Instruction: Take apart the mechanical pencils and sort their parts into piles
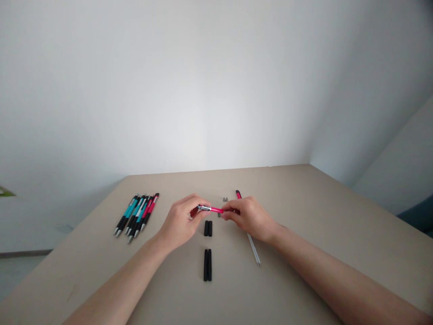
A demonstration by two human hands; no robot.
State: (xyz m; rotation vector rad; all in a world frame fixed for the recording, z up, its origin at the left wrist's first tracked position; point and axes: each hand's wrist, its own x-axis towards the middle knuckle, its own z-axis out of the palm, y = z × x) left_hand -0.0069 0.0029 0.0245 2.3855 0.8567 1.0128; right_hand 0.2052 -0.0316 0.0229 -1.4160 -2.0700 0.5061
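Head view: your 2 bare hands meet above a beige table point(287, 280) that backs onto a white wall point(203, 90). Between them is a pink barrel point(216, 210) with a silvery clip, held nearly level. Your left hand point(186, 216) pinches its clip end between thumb and fingers; your right hand point(248, 216) has its fingertips closed on the opposite end.

Just below the barrel, 2 short black tubes point(208, 228) lie side by side. Nearer you, 2 longer black tubes point(207, 265) lie the same way. Beyond the barrel sit small gray tips point(225, 199). A pink pen part point(238, 194) with a black end shows past your right hand, and 2 white refills point(254, 251) stick out on its near side. Well to your left, teal, white and pink pens point(137, 217) lie in a cluster, silver points toward you.
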